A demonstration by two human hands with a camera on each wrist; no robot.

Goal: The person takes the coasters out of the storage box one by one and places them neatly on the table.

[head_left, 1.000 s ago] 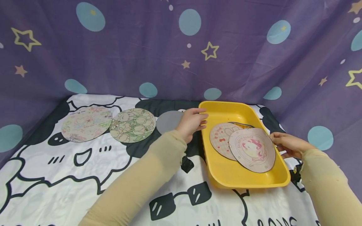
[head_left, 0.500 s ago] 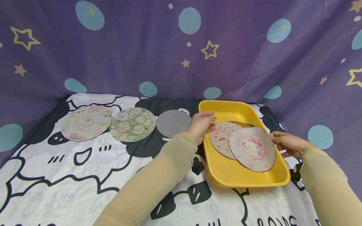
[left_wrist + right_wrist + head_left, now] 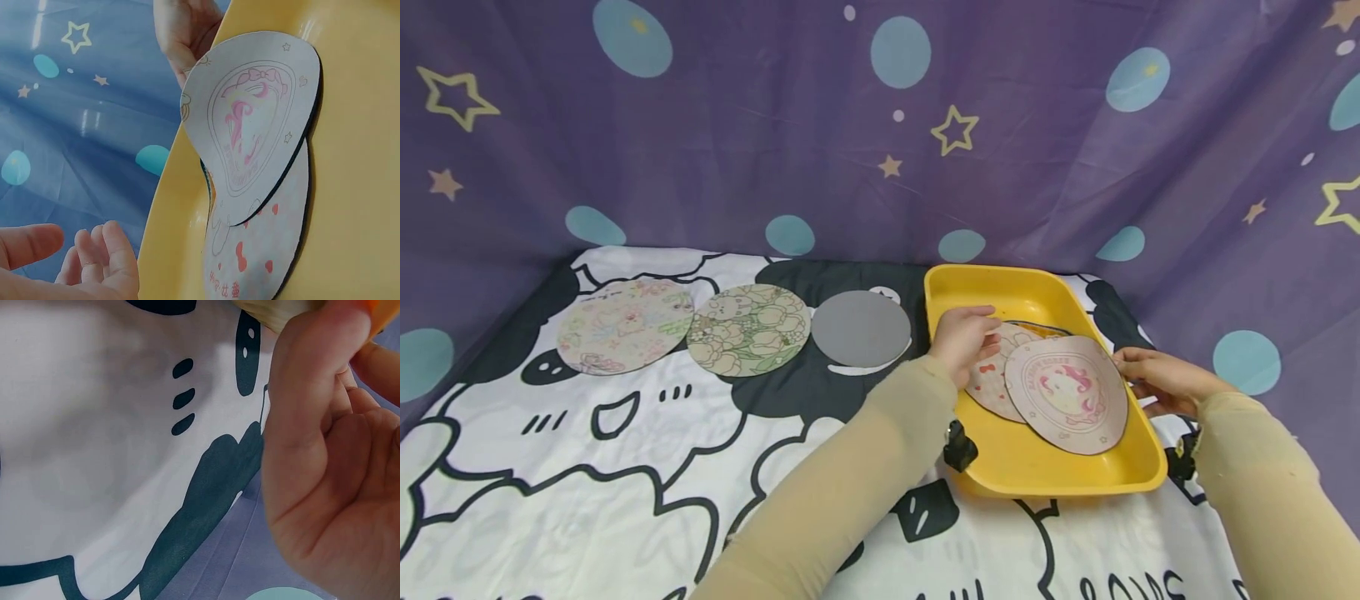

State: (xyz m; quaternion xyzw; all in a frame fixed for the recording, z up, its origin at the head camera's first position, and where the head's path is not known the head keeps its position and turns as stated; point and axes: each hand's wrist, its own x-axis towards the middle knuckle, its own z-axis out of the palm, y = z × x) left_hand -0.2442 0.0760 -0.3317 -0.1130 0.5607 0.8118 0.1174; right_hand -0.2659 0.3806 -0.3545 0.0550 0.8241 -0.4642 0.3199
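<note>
Mats [image 3: 748, 329] line the bench's [image 3: 625, 517] far edge; the left hand [image 3: 962, 343], loose and empty, hangs over the tray's [image 3: 1063, 471] left edge; the pink-figured mat [image 3: 1067, 398] in it lies rightward, beside the right hand [image 3: 1172, 383] gripping the tray's right edge.

Tray [image 3: 1037, 462]: smooth, glossy plastic with highlights. Printed mats [image 3: 1067, 396]: smooth, matt faces. Grey mat [image 3: 861, 329]: uniformly matt. Sheet [image 3: 587, 521]: printed cloth, matt, lightly creased. Curtain [image 3: 775, 125]: smooth cloth, faint sheen, soft folds. Sleeves [image 3: 850, 475]: matt cloth, slightly wrinkled.
</note>
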